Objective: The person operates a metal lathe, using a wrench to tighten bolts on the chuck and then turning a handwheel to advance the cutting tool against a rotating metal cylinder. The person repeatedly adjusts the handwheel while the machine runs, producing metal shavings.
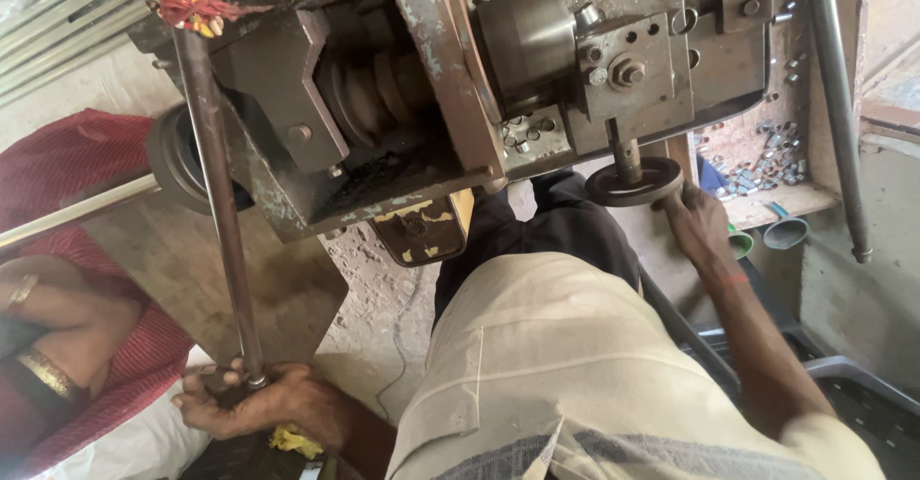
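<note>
The machine is judged mid-operation: the left hand is wrapped round the long lever rod's lower end, while the right hand is closed on the round handwheel. A coordinated lever pull and wheel turn seem called for next.

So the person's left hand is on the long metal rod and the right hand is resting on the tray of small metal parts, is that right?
Not quite. The head view shows the right hand gripping the round black handwheel, not resting on the tray of small metal parts. The left hand does hold the long metal rod.
</note>
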